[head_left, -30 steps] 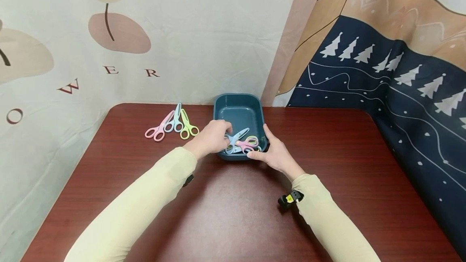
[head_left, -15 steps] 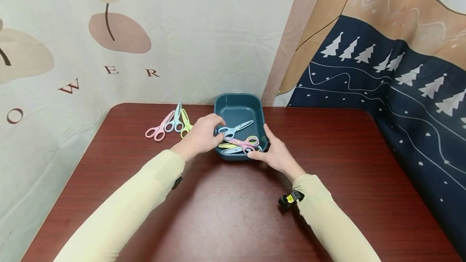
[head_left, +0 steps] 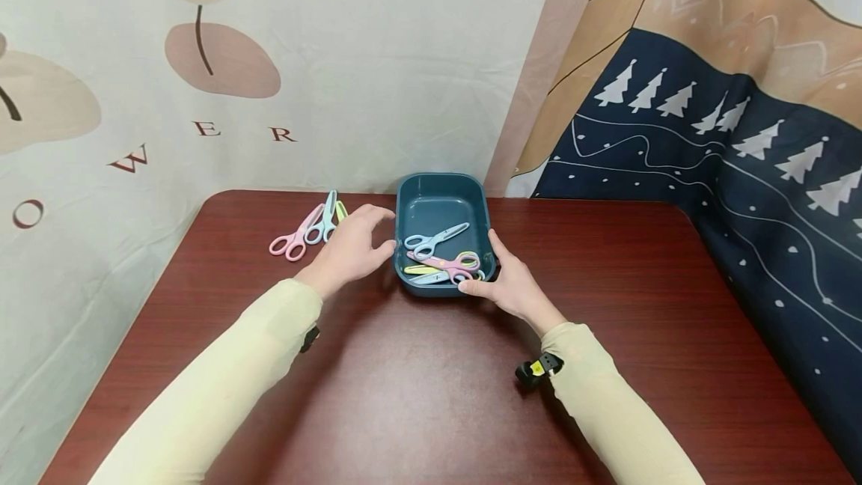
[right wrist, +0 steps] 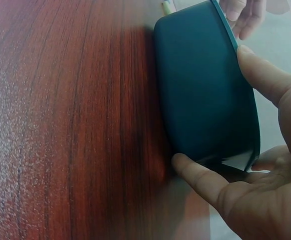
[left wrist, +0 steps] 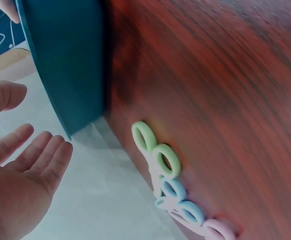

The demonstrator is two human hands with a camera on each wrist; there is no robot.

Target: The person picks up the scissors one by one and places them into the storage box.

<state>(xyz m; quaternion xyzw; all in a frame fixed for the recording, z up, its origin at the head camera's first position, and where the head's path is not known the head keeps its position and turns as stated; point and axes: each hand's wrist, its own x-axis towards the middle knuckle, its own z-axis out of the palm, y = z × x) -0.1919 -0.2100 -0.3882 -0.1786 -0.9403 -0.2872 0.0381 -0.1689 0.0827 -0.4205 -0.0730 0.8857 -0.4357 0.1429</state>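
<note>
My left hand [head_left: 353, 245] holds nothing, its fingers loosely bent beside the left wall of a dark teal plastic bin [head_left: 441, 208]. At the bin's front right corner, my right hand [head_left: 510, 281] grips it, thumb on the rim in the right wrist view and fingers along the side. Inside the bin, light blue scissors [head_left: 444, 235] lie above pink scissors [head_left: 447, 266], with a yellow-green blade [head_left: 419, 270] and another blue blade [head_left: 429, 278] under them. Left of the bin are pink scissors [head_left: 304, 229], blue scissors [head_left: 328, 214] and green scissors [left wrist: 154, 162], the green ones partly hidden behind my left hand in the head view.
The bin and the loose scissors stand near the back edge of a reddish-brown wooden table [head_left: 417, 380]. Behind the table hangs a pale printed cloth [head_left: 377, 81], and a navy cloth with white trees [head_left: 673, 141] hangs at the right.
My left hand has let go of the light blue scissors, which now lie in the bin, and has moved out leftward past the wall. My right hand has stayed on the corner.
</note>
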